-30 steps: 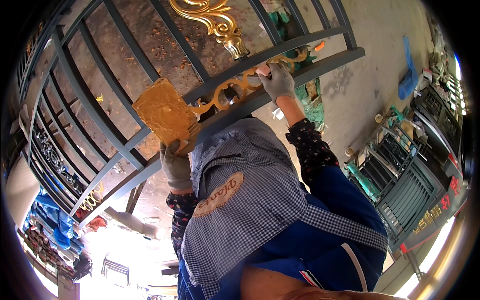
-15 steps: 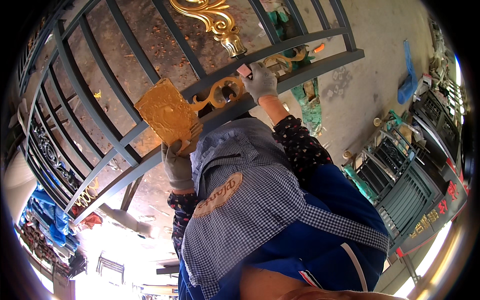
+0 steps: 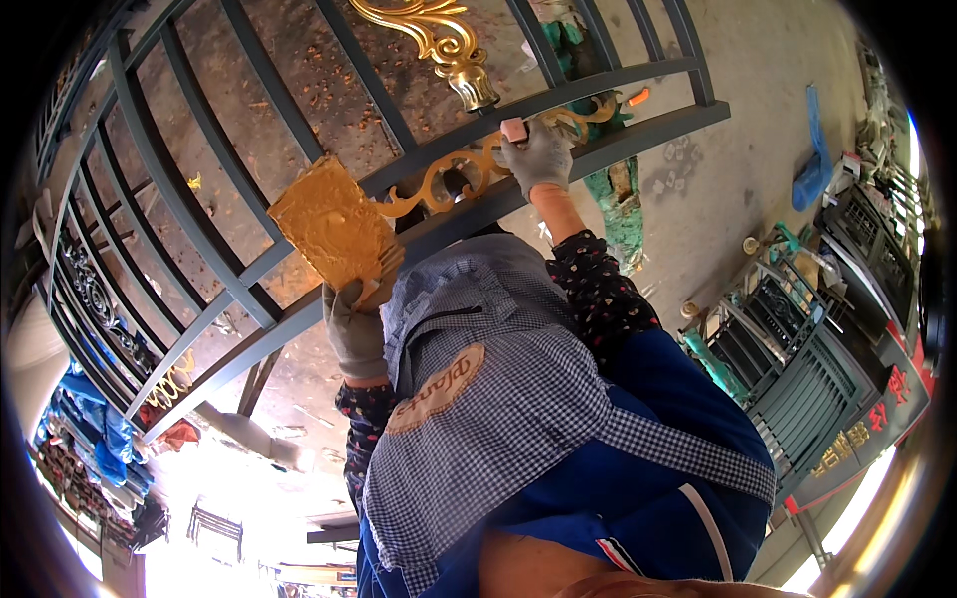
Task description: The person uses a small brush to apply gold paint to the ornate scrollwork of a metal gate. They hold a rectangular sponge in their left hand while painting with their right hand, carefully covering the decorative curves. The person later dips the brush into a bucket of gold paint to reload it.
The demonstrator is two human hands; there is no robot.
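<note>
My left hand (image 3: pixel 353 334), in a grey glove, grips the lower end of a flat board (image 3: pixel 327 221) smeared thickly with gold paint. This board is held over the lower rails of a dark grey metal railing (image 3: pixel 439 236). Between two of those rails runs a flat scrollwork strip (image 3: pixel 437 182) coloured gold. My gloved right hand (image 3: pixel 543 159) is closed around a small pink block (image 3: pixel 513 130), which looks like a sponge; most of it is hidden by the fingers. The hand rests on or just over the right part of the scrollwork; contact cannot be told.
A shiny gold leaf ornament (image 3: pixel 439 45) sits among the upper bars. Green, paint-stained material (image 3: pixel 618 214) lies under the railing. Dark metal panels (image 3: pixel 802 409) are stacked at the right, near a blue plastic piece (image 3: pixel 814 164). Blue cloth (image 3: pixel 95 429) is heaped at the left.
My right hand has moved a little to the right along the scrollwork with the pink block, baring more of the strip's middle. My left hand and the board have hardly moved.
</note>
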